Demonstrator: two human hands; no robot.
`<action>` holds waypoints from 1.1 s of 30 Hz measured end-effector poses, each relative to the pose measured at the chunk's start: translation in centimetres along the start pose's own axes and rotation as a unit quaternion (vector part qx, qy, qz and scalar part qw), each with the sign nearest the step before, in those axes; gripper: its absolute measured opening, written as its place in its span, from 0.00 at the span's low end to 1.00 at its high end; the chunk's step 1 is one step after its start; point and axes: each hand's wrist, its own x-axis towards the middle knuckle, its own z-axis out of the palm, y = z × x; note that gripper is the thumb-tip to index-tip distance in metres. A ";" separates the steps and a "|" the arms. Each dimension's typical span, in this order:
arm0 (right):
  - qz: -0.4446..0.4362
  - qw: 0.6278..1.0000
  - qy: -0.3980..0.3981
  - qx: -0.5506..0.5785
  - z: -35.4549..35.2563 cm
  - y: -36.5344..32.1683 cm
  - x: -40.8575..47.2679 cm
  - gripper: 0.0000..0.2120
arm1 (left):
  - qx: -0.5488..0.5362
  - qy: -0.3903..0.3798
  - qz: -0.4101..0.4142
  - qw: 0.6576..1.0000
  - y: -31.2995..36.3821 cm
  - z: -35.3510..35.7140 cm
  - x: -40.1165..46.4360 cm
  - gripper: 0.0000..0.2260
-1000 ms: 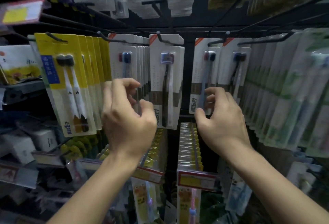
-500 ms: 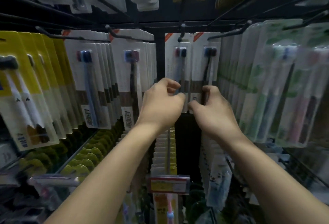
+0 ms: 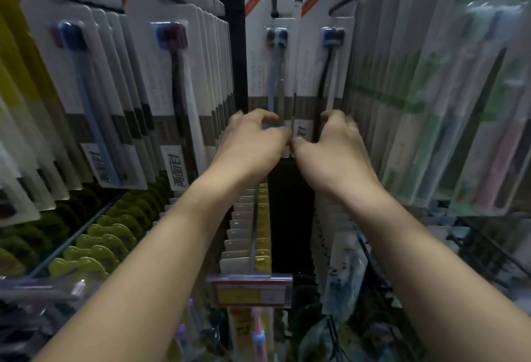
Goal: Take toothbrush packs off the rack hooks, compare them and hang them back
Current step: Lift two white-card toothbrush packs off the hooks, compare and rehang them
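From the head camera, two white toothbrush packs hang side by side at the back of the rack, each on its own hook. The left pack (image 3: pixel 268 54) holds a pale blue brush; its lower edge sits under the curled fingers of the left hand (image 3: pixel 253 143), whose thumb and forefinger close on the card's bottom part. The right pack (image 3: pixel 321 56) holds a black and a white brush; the right hand (image 3: pixel 334 146) grips its lower end, fingers bent over the front and the thumb pointing inward. The two thumbs nearly meet between the packs. Both packs remain on their hooks (image 3: pixel 275 13), hanging upright.

To the left, longer hooks carry rows of similar white packs (image 3: pixel 172 82) stacked front to back, and further left a row of yellow packs (image 3: pixel 17 79). To the right hang rows of clear green-tinted packs (image 3: pixel 448 108). Below the hands, a lower hook carries a row of white-and-yellow cards (image 3: pixel 248 235) ending at a price tag (image 3: pixel 250 289), with yellow-green cards (image 3: pixel 100 243) on the left.

Both forearms reach forward and upward from the bottom corners, wrists slightly bent, backs of the hands toward the camera.
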 end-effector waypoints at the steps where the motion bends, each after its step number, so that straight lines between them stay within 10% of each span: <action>1: -0.002 1.000 -0.001 0.002 0.1 0.0 -0.1 0.35 | -0.016 -0.002 -0.002 1.000 -0.2 0.0 0.2 0.19; 33: -0.136 0.980 0.111 0.092 -1.9 -1.3 -4.2 0.19 | -0.132 0.169 0.109 0.971 2.2 -0.7 -4.1 0.16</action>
